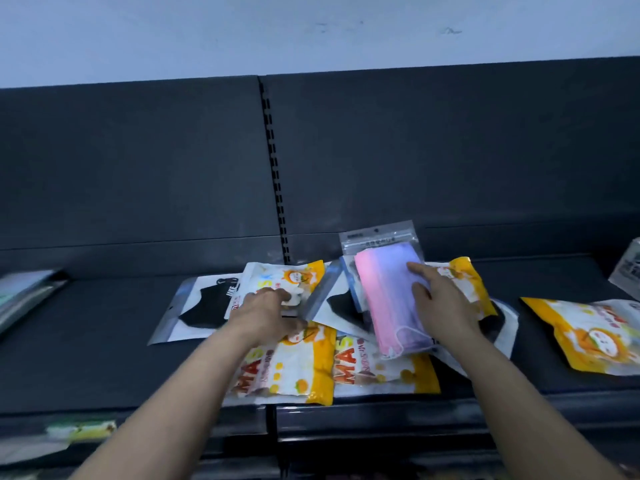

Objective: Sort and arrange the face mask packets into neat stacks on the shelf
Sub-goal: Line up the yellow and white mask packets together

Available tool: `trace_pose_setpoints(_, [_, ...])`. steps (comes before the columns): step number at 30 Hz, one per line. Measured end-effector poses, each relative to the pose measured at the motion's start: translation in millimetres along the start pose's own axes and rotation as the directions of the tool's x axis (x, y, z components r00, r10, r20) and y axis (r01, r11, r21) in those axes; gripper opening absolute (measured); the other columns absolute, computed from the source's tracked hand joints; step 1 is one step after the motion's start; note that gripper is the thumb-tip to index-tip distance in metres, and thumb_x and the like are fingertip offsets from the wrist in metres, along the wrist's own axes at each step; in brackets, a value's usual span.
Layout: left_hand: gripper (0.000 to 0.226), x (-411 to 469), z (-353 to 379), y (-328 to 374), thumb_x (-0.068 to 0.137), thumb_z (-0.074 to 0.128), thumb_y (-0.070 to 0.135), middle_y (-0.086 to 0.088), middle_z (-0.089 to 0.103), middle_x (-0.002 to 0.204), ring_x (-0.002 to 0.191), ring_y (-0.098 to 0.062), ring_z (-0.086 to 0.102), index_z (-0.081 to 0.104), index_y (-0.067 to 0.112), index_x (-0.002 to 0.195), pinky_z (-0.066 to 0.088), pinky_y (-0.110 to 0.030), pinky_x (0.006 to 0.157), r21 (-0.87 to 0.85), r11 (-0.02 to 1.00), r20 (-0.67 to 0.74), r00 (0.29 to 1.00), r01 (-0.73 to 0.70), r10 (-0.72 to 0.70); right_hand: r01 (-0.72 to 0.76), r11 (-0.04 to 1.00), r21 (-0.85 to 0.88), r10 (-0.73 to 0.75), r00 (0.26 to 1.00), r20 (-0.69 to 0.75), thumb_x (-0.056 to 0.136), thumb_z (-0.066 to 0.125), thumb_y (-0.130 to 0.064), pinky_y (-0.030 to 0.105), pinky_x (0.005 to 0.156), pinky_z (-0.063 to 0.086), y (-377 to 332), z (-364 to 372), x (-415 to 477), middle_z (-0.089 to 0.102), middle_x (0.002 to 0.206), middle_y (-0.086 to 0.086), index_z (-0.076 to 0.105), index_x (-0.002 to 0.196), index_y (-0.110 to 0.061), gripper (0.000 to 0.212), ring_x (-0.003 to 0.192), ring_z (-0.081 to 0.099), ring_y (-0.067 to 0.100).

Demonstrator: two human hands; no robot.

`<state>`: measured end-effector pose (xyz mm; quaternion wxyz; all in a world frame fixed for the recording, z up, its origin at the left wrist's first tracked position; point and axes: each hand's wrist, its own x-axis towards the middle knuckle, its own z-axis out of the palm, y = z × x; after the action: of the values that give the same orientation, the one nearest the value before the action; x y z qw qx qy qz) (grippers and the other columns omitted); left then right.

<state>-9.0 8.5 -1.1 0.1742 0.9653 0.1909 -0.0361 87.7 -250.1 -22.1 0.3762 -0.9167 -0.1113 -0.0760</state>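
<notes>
A loose pile of face mask packets lies on the dark shelf (104, 341). My right hand (441, 303) holds the pink-and-purple mask packet (388, 299) at its right edge, thumb on top. My left hand (266, 315) grips the edge of a black-mask packet (332, 306) beside it, over a yellow cartoon packet (287, 278). Two yellow "MASK" packets (294, 368) (381, 370) lie at the shelf's front edge. Another black-mask packet (201, 306) lies flat to the left. A yellow packet (464, 278) sits under my right hand.
A separate yellow packet (588, 334) lies to the right, with a box corner (628, 271) at the far right edge. Blurred packets (27, 292) sit at the far left. The slotted upright (275, 168) splits the dark back panel. A lower shelf holds a packet (83, 431).
</notes>
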Motion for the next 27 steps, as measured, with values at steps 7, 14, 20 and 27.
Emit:
trace_pose_setpoints(7, [0.089,-8.8,11.2,-32.9,0.061,0.081,0.054,0.004,0.047,0.144,0.134,-0.022,0.039,0.044,0.03,0.139,0.036,-0.046,0.109,-0.032,0.999,0.239,0.971,0.021,-0.012,0.031,0.986,-0.161,-0.008,0.989,0.145,0.095,0.041,-0.032,0.042,0.091,0.049,-3.2,36.6,-2.1,0.054,0.133,0.004,0.047,0.134,-0.04,0.04,0.112,0.056,0.029])
trace_pose_setpoints(14, [0.066,-17.0,27.7,22.8,0.073,0.065,0.063,0.007,0.05,0.135,0.129,-0.021,0.041,0.047,0.044,0.134,0.04,-0.046,0.101,0.076,0.996,0.103,0.994,-0.042,0.034,-0.061,0.954,-0.293,0.109,0.983,0.15,0.095,0.038,-0.039,0.041,0.089,0.05,32.3,7.0,6.2,0.054,0.133,0.002,0.046,0.132,-0.046,0.038,0.113,0.056,0.029])
trace_pose_setpoints(20, [0.065,-13.7,57.6,82.9,0.079,0.056,0.067,0.001,0.054,0.13,0.123,-0.025,0.046,0.046,0.038,0.135,0.043,-0.042,0.096,0.098,0.99,0.045,0.994,-0.1,0.096,-0.122,0.943,-0.309,0.144,0.988,0.051,0.096,0.037,-0.032,0.041,0.088,0.049,60.1,-29.5,12.4,0.054,0.131,0.008,0.048,0.134,-0.039,0.039,0.11,0.056,0.033])
trace_pose_setpoints(27, [0.032,-13.1,47.6,82.3,0.093,0.053,0.04,-0.003,0.069,0.111,0.102,-0.024,0.063,0.063,0.024,0.119,0.054,-0.037,0.082,-0.191,0.977,-0.216,0.975,-0.09,0.047,-0.007,0.982,-0.189,0.011,1.0,0.018,0.098,0.037,-0.027,0.038,0.081,0.047,31.2,-37.7,26.6,0.054,0.129,0.011,0.045,0.137,-0.034,0.041,0.1,0.058,0.034])
